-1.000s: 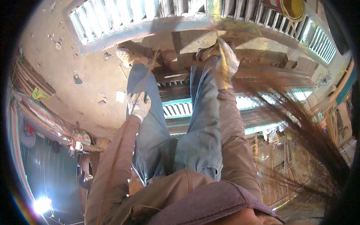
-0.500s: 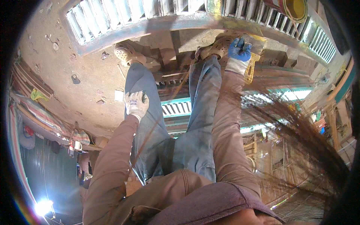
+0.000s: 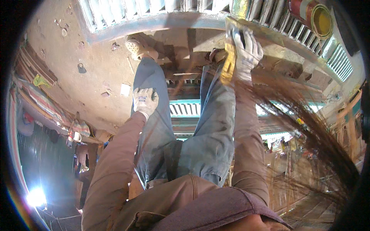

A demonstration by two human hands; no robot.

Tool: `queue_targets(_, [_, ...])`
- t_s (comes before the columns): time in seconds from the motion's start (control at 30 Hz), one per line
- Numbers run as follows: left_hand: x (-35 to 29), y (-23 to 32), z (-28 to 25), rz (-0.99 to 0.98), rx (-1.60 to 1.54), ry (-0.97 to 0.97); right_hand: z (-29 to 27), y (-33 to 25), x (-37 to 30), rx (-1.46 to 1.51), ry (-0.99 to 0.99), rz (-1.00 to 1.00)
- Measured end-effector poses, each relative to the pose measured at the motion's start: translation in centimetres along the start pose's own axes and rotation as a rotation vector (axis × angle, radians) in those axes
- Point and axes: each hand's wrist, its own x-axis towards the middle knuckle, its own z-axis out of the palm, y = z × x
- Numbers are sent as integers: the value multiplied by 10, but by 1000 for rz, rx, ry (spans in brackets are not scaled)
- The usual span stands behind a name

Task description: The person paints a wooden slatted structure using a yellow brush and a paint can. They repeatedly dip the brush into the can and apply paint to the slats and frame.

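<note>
One tool [image 3: 228, 63] we're seeing is pointing lengthwise at the frame [image 3: 146, 27]; right hand [image 3: 247, 56], nearer, is gripping it; left hand [image 3: 145, 101], farther, is resting half-curled, visibly holding nothing.

Single head-worn fisheye view, set above the person's torso and facing steeply down along the body. The brown jacket [image 3: 169, 194] lies close, at the lower edge; beyond it extend the jeans [image 3: 156, 127], with the gloved left hand [image 3: 145, 101] and right hand [image 3: 247, 56] farther out. The louvred shutter panel [image 3: 162, 22] bows across the upper rim.
</note>
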Motion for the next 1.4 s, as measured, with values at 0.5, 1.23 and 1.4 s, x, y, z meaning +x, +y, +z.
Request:
queue_targets(0.5, [-4,-20,-8,18,-3,132,-24,-8,-8,13,-65,162])
queue_targets(1.23, [-1,-19,1,29,-75,106,-10,-2,27,-40,-170,-139])
queue_targets(1.4, [-1,-20,6,-4,-2,50,-11,-5,18,22,-253,-235])
